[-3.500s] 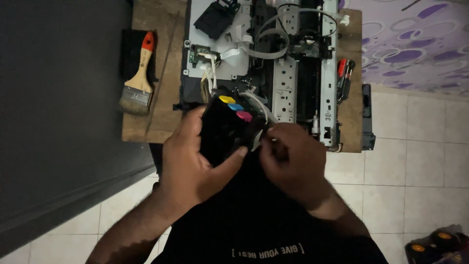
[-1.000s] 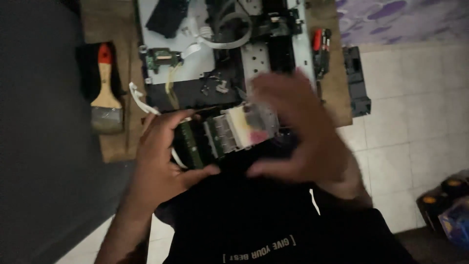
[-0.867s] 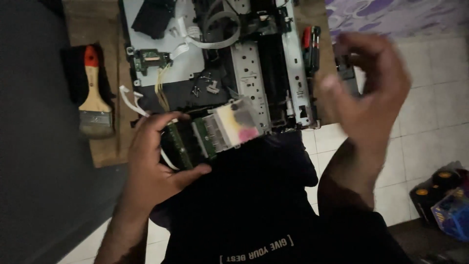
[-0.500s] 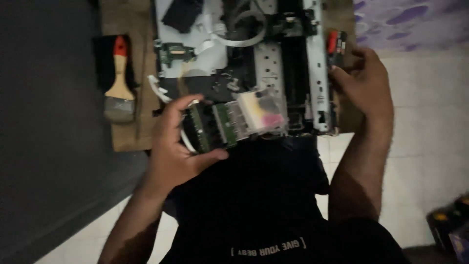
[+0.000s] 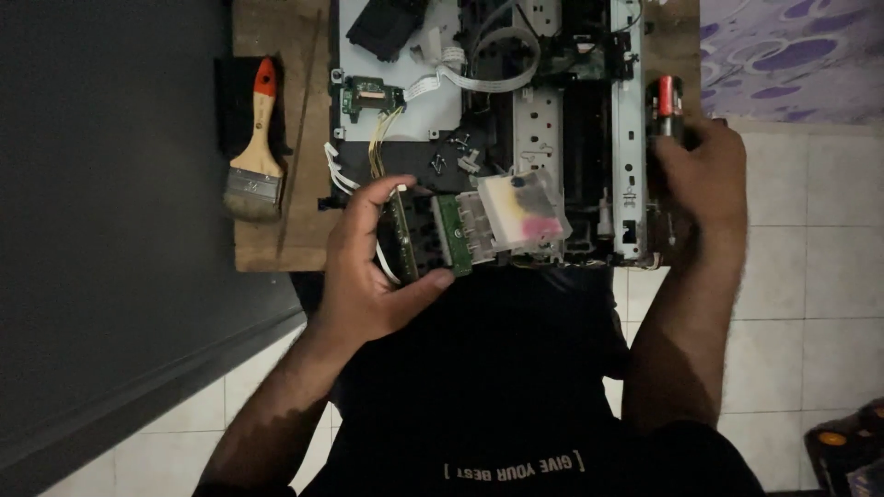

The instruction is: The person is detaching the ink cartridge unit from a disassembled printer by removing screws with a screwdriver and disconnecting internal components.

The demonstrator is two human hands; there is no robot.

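The print-head carriage (image 5: 479,225), a dark block with a green circuit strip and a clear, ink-stained cartridge holder, sits in our left hand (image 5: 373,267), which is wrapped around its left end, thumb beneath and fingers over the top. We hold it above the near edge of the opened printer chassis (image 5: 543,120) on the wooden desk (image 5: 276,248). Our right hand (image 5: 700,175) is curled around a red-handled screwdriver (image 5: 665,97) at the chassis's right side. A paintbrush (image 5: 256,147) lies well to the left.
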